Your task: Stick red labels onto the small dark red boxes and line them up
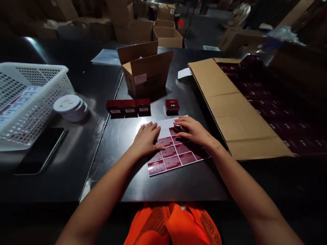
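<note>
A sheet of dark red rectangular stickers lies at a slant on the dark metal table. Its upper left part is bare white backing. My left hand rests flat on the sheet's left side, fingers stretched out and thumb over the stickers. On the upper right part lies my right hand, fingers bent and apart, the tips at a sticker near the white backing. Just beyond the sheet sits one small dark red box. Left of it, three similar boxes stand in a row with white labels facing me.
An open carton stands behind the small boxes. At right, a large open carton holds many dark red boxes. On the left are a white plastic basket, round white rolls or discs and a phone.
</note>
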Available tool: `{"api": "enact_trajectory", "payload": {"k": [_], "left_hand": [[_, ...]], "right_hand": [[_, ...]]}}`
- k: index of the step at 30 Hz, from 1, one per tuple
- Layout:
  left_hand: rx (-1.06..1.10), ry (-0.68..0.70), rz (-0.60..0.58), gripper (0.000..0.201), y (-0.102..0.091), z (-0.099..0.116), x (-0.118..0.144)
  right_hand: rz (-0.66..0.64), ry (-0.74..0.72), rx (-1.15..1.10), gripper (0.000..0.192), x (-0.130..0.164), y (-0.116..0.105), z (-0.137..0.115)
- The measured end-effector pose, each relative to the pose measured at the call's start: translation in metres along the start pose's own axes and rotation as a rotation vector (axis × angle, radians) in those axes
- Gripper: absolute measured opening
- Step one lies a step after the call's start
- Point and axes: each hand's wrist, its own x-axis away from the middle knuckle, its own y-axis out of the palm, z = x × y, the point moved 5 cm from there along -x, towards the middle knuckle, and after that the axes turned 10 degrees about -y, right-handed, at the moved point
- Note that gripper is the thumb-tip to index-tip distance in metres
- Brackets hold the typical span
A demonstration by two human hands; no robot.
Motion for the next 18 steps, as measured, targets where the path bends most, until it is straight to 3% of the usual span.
{"api": "enact_trajectory", "payload": {"k": [7, 14, 18], "left_hand": [[-0.030, 0.055, -0.043, 0.089, -0.009, -0.011, 0.004], [-0.075, -0.063, 0.086, 0.067, -0.002, 0.001, 0.002], [-0.082, -0.085, 0.087, 0.066, 0.001, -0.001, 0.001]], "right_hand": [[-0.010, -0.009, -0.010, 0.045, 0.021, 0.013, 0.017], [0.083, 0.011, -0.041, 0.035, 0.019, 0.021, 0.010], [0.136, 0.020, -0.029, 0.030, 0.023, 0.025, 0.009]]}}
